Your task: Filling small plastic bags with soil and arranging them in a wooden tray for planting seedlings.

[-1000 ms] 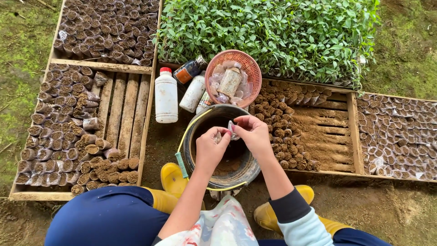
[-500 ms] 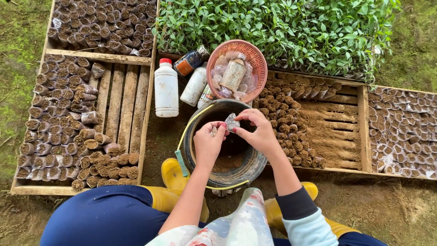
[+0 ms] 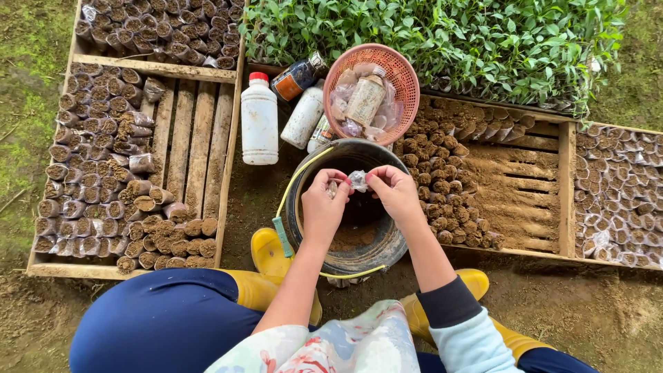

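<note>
Clear plastic bag (image 3: 358, 180) pinched between both hands, left hand (image 3: 323, 206), right hand (image 3: 394, 192), over black bucket (image 3: 387, 243)

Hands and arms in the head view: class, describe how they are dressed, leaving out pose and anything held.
Both hands are bare, with no gloves. The left hand and its forearm are uncovered; no sleeve shows until the floral garment near the bottom edge. The right hand has red-painted nails, and that arm wears a dark cuff over a light blue sleeve.

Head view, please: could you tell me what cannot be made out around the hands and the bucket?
- Small clear bag: too small to tell its contents.
- Bucket floor: partly covered by the left hand and right hand.
- Pink basket: crumpled plastic hides what lies under the bottle.
</note>
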